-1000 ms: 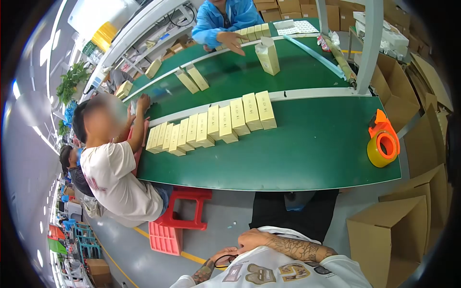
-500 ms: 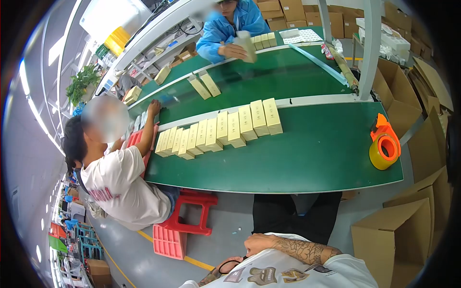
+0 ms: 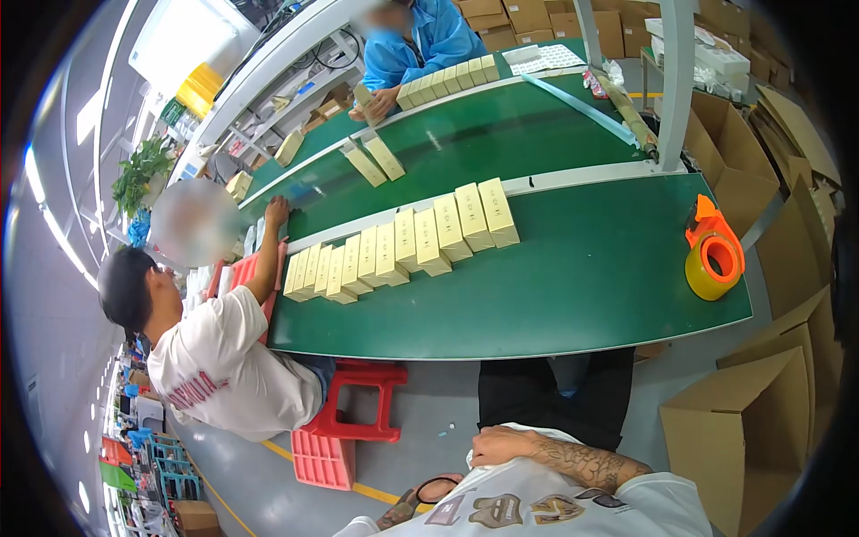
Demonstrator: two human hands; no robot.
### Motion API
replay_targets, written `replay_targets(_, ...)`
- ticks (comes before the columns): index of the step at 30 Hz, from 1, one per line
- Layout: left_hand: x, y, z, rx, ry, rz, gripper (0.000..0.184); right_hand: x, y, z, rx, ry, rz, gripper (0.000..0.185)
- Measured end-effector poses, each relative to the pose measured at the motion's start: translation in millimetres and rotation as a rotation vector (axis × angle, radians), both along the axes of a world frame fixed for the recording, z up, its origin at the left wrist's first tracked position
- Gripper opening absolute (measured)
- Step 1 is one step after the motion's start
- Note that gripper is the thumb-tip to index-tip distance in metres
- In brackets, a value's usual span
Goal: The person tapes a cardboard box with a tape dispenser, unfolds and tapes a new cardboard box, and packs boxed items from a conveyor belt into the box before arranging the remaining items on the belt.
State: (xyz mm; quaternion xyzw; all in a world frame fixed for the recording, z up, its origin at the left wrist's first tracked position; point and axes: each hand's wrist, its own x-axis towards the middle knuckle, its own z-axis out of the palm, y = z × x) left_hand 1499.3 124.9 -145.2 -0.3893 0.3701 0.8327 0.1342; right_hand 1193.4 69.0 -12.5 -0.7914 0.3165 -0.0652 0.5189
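Note:
My right hand rests at my waist in front of my white printed shirt, its fingers curled in at the cloth of the hem. Lower and to its left is my left hand, with a black band at the wrist. The shirt hides its fingers. Neither hand touches the green table ahead. On that table a slanting row of pale yellow boxes stands side by side. A tape dispenser with an orange frame and a yellow roll lies near the right edge.
A co-worker in a white shirt sits at left by a red stool. Across the table, a person in blue handles a box beside more boxes. Open cartons stand at right; a metal post rises from the table.
My right hand has shifted slightly at the shirt hem. The person in blue has brought a box leftward along their row. The view has tilted a little.

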Motion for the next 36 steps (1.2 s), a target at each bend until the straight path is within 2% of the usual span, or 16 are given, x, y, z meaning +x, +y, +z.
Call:
replay_targets(3,1.1,-5.1,-11.5,-0.008,0.037,-0.091,0.015,-14.0,4.6,9.3,-0.134,0.068,-0.002,0.032)
replay_targets(5,-3.1,-18.3,-15.7,-0.052,0.081,-0.138,0.015,-17.2,7.7,10.2,-0.098,0.068,0.016,0.033)
replay_targets(9,-36.7,-55.7,45.1,-0.17,0.091,-0.14,0.017,-23.1,8.5,2.7,-0.044,-0.022,0.042,0.037)
replay_targets(12,-81.4,-53.8,78.9,-0.394,-0.175,0.061,0.029,-31.2,19.2,-8.5,-0.008,-0.158,0.063,0.041)
replay_targets(13,-89.2,-51.1,89.1,-0.382,-0.175,0.071,0.029,-32.6,21.2,-11.7,-0.044,-0.17,0.08,0.043)
replay_targets(16,-96.7,-56.5,114.3,-0.22,-0.371,-0.263,0.042,-43.5,19.4,-8.6,-0.121,-0.194,0.118,0.046)
replay_targets(17,-91.8,-57.6,116.4,-0.214,-0.373,-0.253,0.042,-52.0,17.4,2.9,-0.042,-0.147,0.123,0.047)
replay_targets(19,-76.8,-61.8,116.5,-0.024,-0.324,-0.283,0.038,-63.6,11.5,22.9,0.111,-0.052,0.14,0.048)
replay_targets(21,-60.4,-58.4,108.4,0.08,-0.302,-0.288,0.037,-65.7,23.8,12.6,0.09,-0.087,0.106,0.048)
replay_targets(24,-30.7,-44.1,76.2,0.273,0.037,-0.248,0.022,-69.2,34.8,-2.8,0.037,-0.139,-0.007,0.048)
replay_targets(27,-27.4,-24.8,65.8,0.279,0.01,-0.142,0.017,-72.0,39.5,-15.2,0.119,-0.287,-0.089,0.043)
replay_targets(29,-17.6,-16.1,59.2,0.285,-0.013,-0.095,0.015,-71.3,31.2,-17.0,0.202,-0.286,-0.096,0.041)
replay_targets(31,2.2,-10.8,35.4,0.355,-0.037,0.102,0.016,-72.1,22.6,-17.4,0.346,-0.282,-0.113,0.037)
replay_targets(32,11.7,-10.2,23.6,0.383,-0.052,0.194,0.016,-72.4,20.7,-19.0,0.345,-0.285,-0.116,0.037)
replay_targets(33,20.7,-4.4,14.1,0.384,-0.061,0.188,0.016,-70.3,20.5,-20.8,0.328,-0.279,-0.146,0.035)
replay_targets(36,37.6,21.6,-15.8,0.169,-0.207,0.002,0.07,-73.1,17.1,-24.5,0.287,-0.266,-0.204,0.032)
